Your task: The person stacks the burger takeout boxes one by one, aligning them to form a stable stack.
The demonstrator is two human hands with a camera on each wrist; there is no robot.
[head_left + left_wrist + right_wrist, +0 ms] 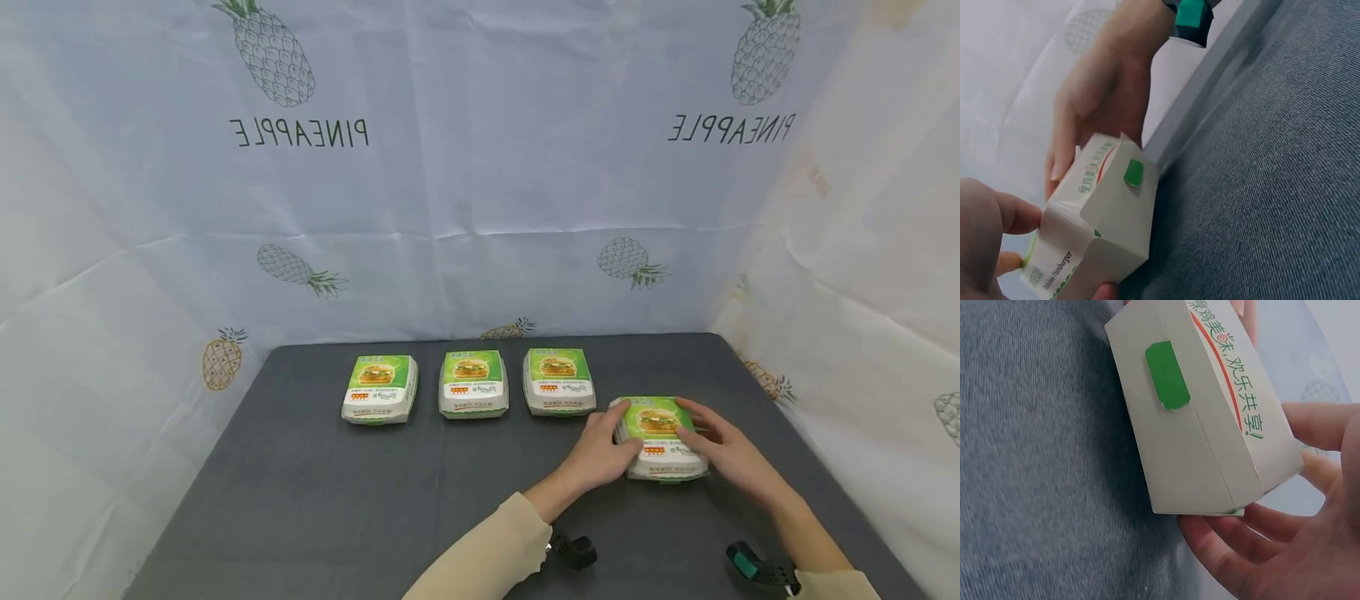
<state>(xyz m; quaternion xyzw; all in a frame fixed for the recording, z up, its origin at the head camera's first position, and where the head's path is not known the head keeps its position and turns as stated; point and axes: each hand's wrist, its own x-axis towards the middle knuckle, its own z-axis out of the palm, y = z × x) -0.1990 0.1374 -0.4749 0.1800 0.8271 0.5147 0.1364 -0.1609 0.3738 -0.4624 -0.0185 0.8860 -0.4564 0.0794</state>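
Note:
A green-and-white paper hamburger box [660, 435] with a burger picture on its lid sits at the right of the dark table, held from both sides. My left hand [600, 452] grips its left side, thumb near the front of the lid. On the opposite side, my right hand [738, 462] holds it, with the thumb at the lid's right edge and fingers around the far corner. Its closed front with a green tab [1168, 375] shows in the right wrist view. In the left wrist view, left fingers [1019, 212] touch the side marked "Hamburger".
Three matching burger boxes stand in a row farther back: a left one [380, 389], a middle one [473, 384] and a right one [558, 382]. Behind the dark table [315, 508] hangs a white pineapple-print cloth [465, 183]. Black wrist devices hang below both forearms.

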